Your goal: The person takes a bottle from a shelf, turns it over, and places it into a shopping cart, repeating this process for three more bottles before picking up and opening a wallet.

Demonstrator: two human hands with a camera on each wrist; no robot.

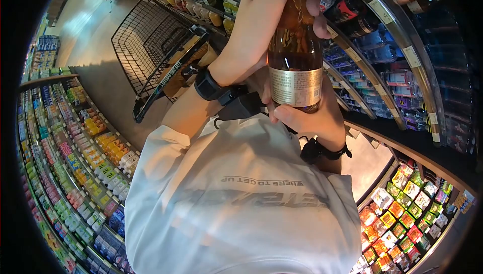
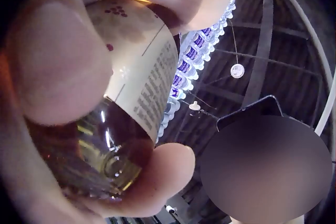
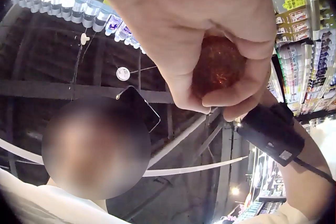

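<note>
An amber glass bottle [image 1: 296,45] with a pale, closely printed back label [image 1: 297,84] is held up before the chest. My left hand [image 1: 259,22] grips its neck end, fingers curled round the glass. At the other end my right hand [image 1: 309,124] holds the base, the thumb lying just under the label. In the left wrist view the left thumb [image 2: 58,64] covers part of the bottle [image 2: 113,145]; small dark red dots mark the label [image 2: 139,58]. From the right wrist, the round reddish-brown base [image 3: 219,69] shows between curled right fingers.
A black wire shopping cart [image 1: 146,47] stands on the aisle floor at left. Shelves of bottles [image 1: 402,62] run close along the right. Another shelf of colourful drinks [image 1: 75,158] lines the left, and packaged goods [image 1: 402,213] fill a display at lower right.
</note>
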